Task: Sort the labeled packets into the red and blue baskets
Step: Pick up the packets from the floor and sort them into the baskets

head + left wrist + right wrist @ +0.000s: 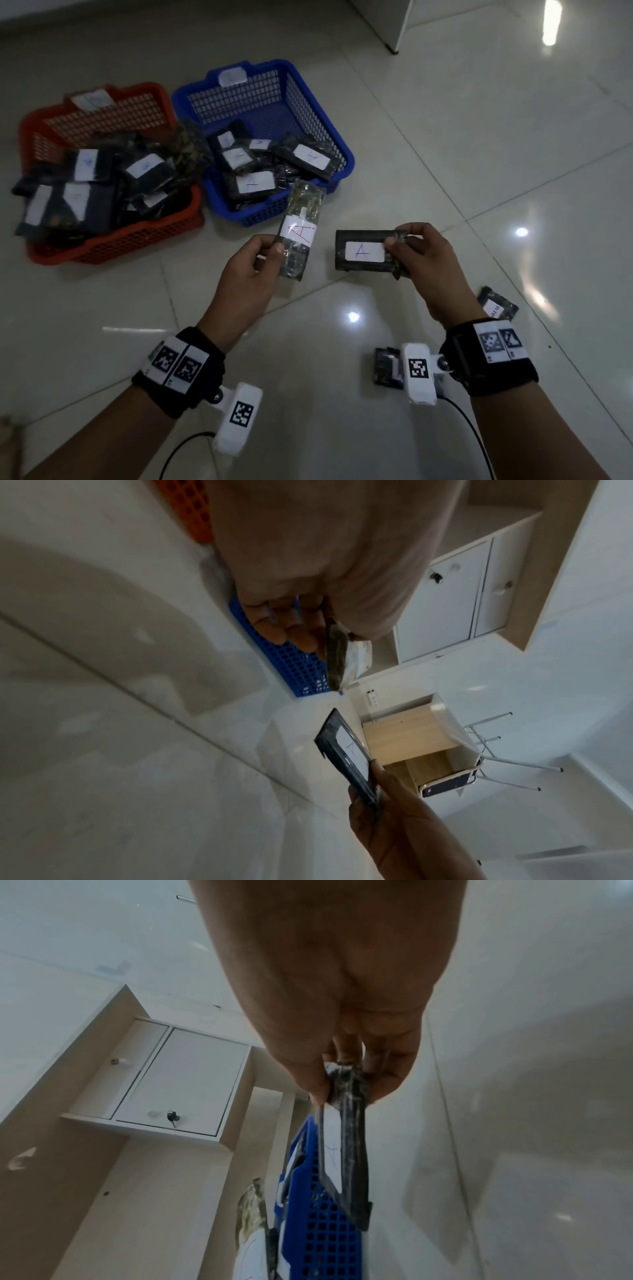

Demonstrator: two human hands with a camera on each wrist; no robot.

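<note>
My left hand (263, 255) pinches a light, shiny packet (301, 228) with a white label marked A in red; it stands upright just in front of the blue basket (337, 145). My right hand (409, 245) pinches the right end of a dark packet (363, 251) labelled A, held flat and level. In the left wrist view the light packet (346, 656) sticks out from my fingers and the dark packet (346, 753) shows below. The right wrist view shows the dark packet (349, 1137) edge-on. The red basket (113, 236) sits left of the blue one; both hold several labelled packets.
Two more dark packets lie on the tiled floor near my right wrist, one (496, 303) to its right and one (387, 366) partly behind the wrist camera. A white cabinet leg (394, 41) stands at the far right. Cabinets (178, 1080) show in the wrist views.
</note>
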